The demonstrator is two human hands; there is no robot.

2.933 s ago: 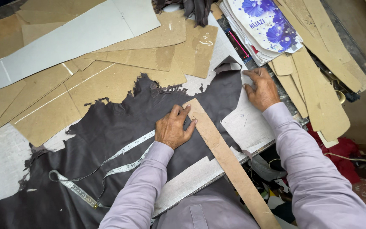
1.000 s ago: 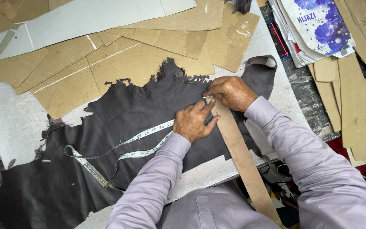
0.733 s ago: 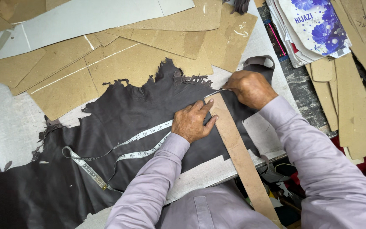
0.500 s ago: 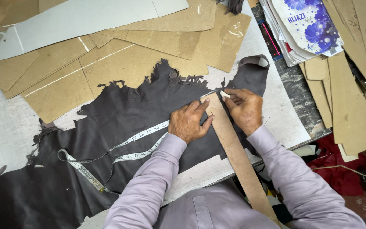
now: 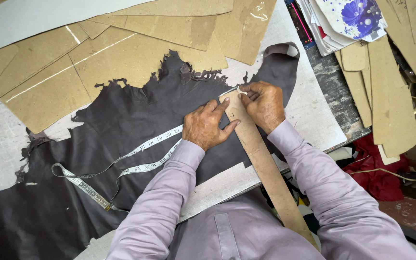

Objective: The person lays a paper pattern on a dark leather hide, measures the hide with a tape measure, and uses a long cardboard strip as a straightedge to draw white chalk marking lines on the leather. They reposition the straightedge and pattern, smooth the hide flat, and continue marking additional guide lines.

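Observation:
A dark brown leather hide (image 5: 121, 125) lies spread over the white table (image 5: 314, 106). On it rests a long narrow cardboard strip (image 5: 266, 168) that runs toward my body. My left hand (image 5: 207, 126) presses flat on the strip's upper end, fingers spread. My right hand (image 5: 264, 103) sits at the strip's top edge and pinches a small white piece of chalk (image 5: 241, 90) against the leather. A white measuring tape (image 5: 136, 161) loops across the hide to the left of my left hand.
Several brown cardboard pattern pieces (image 5: 136, 48) overlap at the table's back. More long cardboard shapes (image 5: 391, 91) and a stack of papers with a blue flower print (image 5: 347, 19) lie at the right. Red cloth (image 5: 376, 168) hangs below the table's right edge.
My right hand came in from the hide's right edge to the top of the strip, now holding chalk there. The left hand stayed pressed on the strip. The view shifted closer.

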